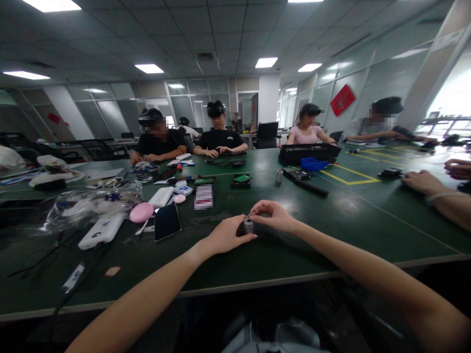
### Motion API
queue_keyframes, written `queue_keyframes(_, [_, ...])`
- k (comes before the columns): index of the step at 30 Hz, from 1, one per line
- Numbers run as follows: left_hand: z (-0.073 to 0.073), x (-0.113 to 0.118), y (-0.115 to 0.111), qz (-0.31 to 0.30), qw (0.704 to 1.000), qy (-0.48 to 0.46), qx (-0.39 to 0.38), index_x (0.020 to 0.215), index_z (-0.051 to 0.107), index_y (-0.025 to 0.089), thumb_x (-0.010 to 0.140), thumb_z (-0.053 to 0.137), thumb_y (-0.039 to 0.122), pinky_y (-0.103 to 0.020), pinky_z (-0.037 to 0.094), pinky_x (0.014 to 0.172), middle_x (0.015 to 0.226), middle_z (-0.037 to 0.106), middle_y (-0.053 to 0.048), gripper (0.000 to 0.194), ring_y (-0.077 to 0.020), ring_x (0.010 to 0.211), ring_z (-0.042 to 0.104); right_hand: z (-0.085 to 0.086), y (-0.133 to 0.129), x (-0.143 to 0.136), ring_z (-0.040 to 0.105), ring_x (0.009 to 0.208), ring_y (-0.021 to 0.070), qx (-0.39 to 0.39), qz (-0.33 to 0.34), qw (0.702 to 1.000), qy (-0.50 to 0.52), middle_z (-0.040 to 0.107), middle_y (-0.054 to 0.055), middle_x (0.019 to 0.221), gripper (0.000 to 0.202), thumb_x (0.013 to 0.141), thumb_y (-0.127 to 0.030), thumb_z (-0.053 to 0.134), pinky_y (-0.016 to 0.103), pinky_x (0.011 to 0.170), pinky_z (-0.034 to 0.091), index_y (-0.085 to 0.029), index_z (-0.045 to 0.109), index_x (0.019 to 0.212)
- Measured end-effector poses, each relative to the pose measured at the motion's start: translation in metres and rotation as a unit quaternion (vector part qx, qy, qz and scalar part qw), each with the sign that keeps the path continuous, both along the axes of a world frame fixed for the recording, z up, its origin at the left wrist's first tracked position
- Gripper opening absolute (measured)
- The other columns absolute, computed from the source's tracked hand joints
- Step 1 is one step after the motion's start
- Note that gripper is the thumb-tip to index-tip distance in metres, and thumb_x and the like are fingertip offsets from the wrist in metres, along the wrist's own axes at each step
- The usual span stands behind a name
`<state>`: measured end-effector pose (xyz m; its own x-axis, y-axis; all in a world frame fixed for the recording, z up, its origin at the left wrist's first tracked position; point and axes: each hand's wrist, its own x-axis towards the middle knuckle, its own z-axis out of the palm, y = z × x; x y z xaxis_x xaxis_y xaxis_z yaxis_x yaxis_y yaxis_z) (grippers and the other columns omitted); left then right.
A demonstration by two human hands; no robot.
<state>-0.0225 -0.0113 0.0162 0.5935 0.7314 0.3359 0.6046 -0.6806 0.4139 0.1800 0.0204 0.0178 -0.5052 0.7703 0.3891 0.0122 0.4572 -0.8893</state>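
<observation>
Phone (168,222) near left hand (228,234)

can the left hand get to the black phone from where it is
Probably yes: only bare tabletop shows between the left hand and the black phone, though that hand is curled around a small metal cylinder.

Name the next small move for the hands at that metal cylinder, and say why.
I'd probably steady the small metal cylinder with the left hand before the right hand works at its top: the left curls around its side, while the right is bent over its upper rim, where a push could tip it.
</observation>
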Motion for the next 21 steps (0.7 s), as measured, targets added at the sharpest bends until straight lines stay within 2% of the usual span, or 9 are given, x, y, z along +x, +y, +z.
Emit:
queue_keyframes(6, [-0.0008,-0.0004,0.0005,0.005,1.000,0.006,0.006,0.092,0.056,0.016,0.080,0.058,0.052,-0.027,0.041,0.063,0.085,0.062,-0.005,0.037,-0.0201,0.075,0.058,0.0013,0.0002,0.0014,0.065,0.082,0.0168,0.029,-0.010,0.999,-0.012,0.069,0.007,0.088,0.031,0.072,-0.035,0.073,0.034,0.079,0.052,-0.014,0.062,0.091])
queue_keyframes(11, [0.0009,-0.0002,-0.0010,-0.004,1.000,-0.002,0.001,0.097,0.057,0.017,0.081,0.060,0.049,-0.028,0.042,0.067,0.091,0.064,-0.005,0.035,-0.0213,0.080,0.060,0.0023,-0.0035,-0.0010,0.065,0.082,0.0178,0.031,-0.004,0.999,-0.013,0.069,0.007,0.086,0.029,0.071,-0.035,0.073,0.035,0.080,0.052,-0.013,0.063,0.087])
queue_keyframes(17, [-0.0010,-0.0003,0.0002,0.006,1.000,-0.001,-0.004,0.098,0.057,0.016,0.080,0.061,0.050,-0.028,0.043,0.068,0.091,0.064,-0.006,0.039,-0.0213,0.080,0.060,-0.0046,-0.0016,-0.0052,0.065,0.081,0.0171,0.050,-0.038,0.997,0.039,0.069,0.006,0.085,0.023,0.074,-0.032,0.072,0.035,0.080,0.052,-0.015,0.061,0.084])
queue_keyframes(21, [-0.0013,-0.0001,0.0006,0.003,1.000,-0.002,-0.007,0.100,0.057,0.016,0.080,0.061,0.048,-0.028,0.043,0.069,0.093,0.064,-0.005,0.038,-0.0215,0.082,0.060,-0.0071,0.0001,-0.0053,0.065,0.082,0.0175,0.056,-0.021,0.998,0.023,0.069,0.006,0.085,0.022,0.074,-0.032,0.072,0.035,0.080,0.052,-0.015,0.062,0.083])
